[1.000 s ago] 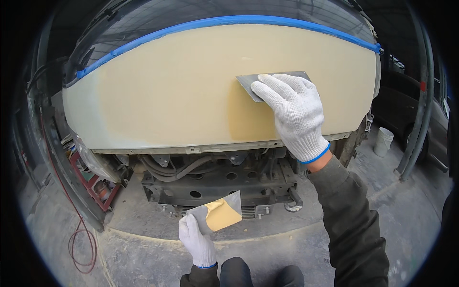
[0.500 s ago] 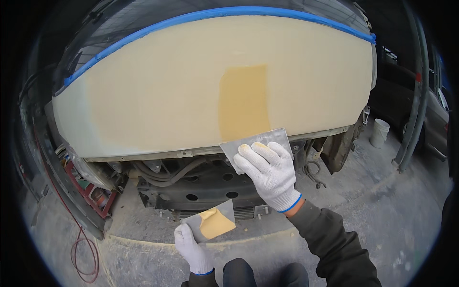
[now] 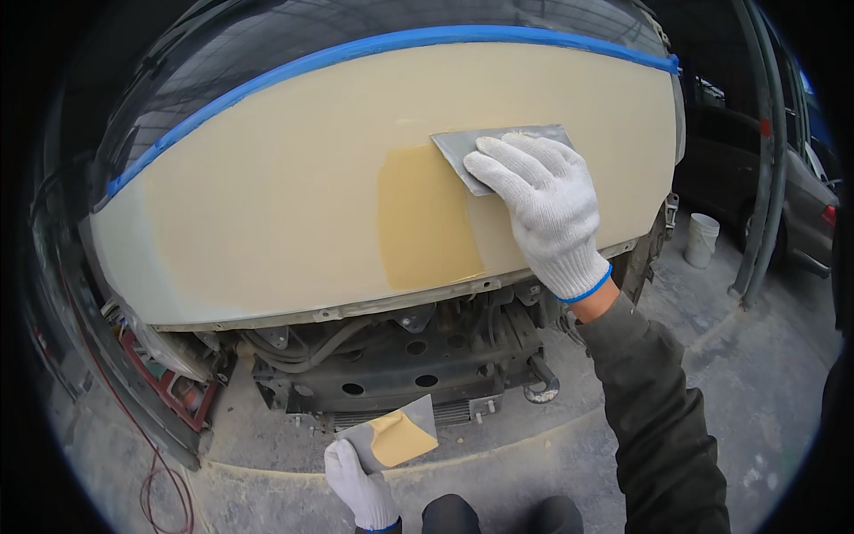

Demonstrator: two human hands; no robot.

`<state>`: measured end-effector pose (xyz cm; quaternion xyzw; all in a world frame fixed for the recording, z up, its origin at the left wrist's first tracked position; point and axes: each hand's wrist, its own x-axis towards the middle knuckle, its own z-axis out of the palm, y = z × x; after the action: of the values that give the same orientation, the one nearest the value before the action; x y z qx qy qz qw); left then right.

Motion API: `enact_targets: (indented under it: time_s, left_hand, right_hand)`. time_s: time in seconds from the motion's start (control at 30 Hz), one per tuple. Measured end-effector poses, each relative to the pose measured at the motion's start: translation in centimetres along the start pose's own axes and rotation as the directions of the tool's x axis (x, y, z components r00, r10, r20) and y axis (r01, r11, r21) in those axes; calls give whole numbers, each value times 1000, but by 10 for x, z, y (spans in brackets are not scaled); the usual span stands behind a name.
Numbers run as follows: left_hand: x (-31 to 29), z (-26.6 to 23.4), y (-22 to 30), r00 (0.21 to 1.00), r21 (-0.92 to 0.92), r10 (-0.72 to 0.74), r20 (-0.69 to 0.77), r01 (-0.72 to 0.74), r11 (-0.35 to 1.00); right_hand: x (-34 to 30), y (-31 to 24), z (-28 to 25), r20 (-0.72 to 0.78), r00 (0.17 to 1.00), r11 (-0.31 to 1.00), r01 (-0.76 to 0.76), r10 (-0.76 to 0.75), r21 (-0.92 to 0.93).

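Observation:
My right hand (image 3: 553, 203), in a white knit glove, is closed on a thin grey metal putty spreader (image 3: 456, 151) laid against a cream-coloured vehicle panel (image 3: 285, 196). The spreader's left corner meets the upper right of a darker yellow putty patch (image 3: 425, 222). My fingers press on its face. Low and nearer to me, my gloved left hand (image 3: 359, 488) grips one end of a second flat grey plate (image 3: 422, 413). A thick dollop of yellow putty (image 3: 406, 445) lies on that plate. My left thumb and fingers are pinched at its left corner.
Blue masking tape (image 3: 418, 38) edges the panel's top beneath dark glass. Below hangs exposed metal framework (image 3: 391, 369). A white bucket (image 3: 701, 242) stands at right by a grey post (image 3: 765, 178) and a parked car (image 3: 801, 214). A red hose (image 3: 165, 485) lies at lower left.
My right hand has moved the spreader up and to the right, from the panel's lower edge to its upper middle. My left hand holds its plate in nearly the same place. The view has shifted slightly.

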<state>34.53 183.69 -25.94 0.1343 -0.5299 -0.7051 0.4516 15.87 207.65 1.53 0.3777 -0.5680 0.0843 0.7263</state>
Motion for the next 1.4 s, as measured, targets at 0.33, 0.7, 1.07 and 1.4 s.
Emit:
enact_targets:
  time_s: [0.33,0.7,1.07,1.4]
  left_hand:
    - [-1,12,-5,998,-64,-63,-26,61,996]
    - [-6,32,4,986,-179,19,168,11,984]
    - [-6,104,21,882,-86,167,441,-144,986]
    - [-20,120,17,929,-116,273,248,-252,961]
  right_hand:
    - [-91,-41,-6,98,995,999,-37,33,36]
    - [-137,-69,-58,192,974,976,-150,118,159]
    - [-120,-72,-125,954,274,54,-961,123,270]
    - [-162,-91,-120,810,-14,-441,-844,586,304]
